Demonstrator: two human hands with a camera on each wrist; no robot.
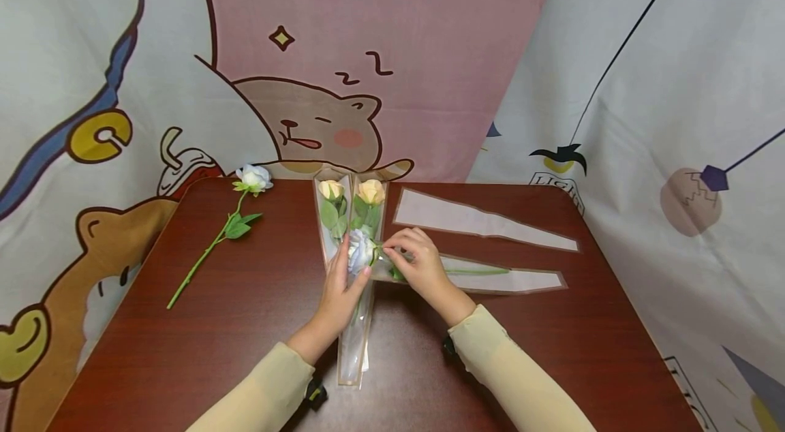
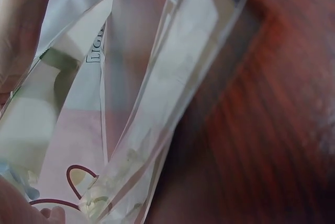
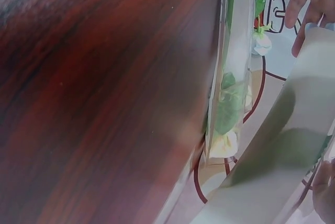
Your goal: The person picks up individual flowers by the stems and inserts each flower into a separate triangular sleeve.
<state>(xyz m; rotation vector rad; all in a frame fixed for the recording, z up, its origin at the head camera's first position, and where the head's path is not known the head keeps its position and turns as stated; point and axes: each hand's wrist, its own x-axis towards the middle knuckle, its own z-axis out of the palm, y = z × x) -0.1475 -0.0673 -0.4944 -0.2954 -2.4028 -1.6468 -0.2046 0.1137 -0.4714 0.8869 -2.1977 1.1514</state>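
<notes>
A pale blue-white artificial rose lies with its stem pointing right, in a clear flower sleeve with a white backing. My left hand holds the bloom end between thumb and fingers. At the bloom's base, my right hand pinches the sleeve's edge with thumb and forefinger; the fingertips' exact contact is hard to see. Beneath the left hand, two sleeved peach roses, one left and one right, lie with stems toward me. In the right wrist view, the sleeve hides part of both hands.
A loose blue-white rose with a bare green stem lies at the table's left. Another sleeve, with no flower showing, lies at the back right. The dark wooden table meets a cartoon-printed cloth behind it.
</notes>
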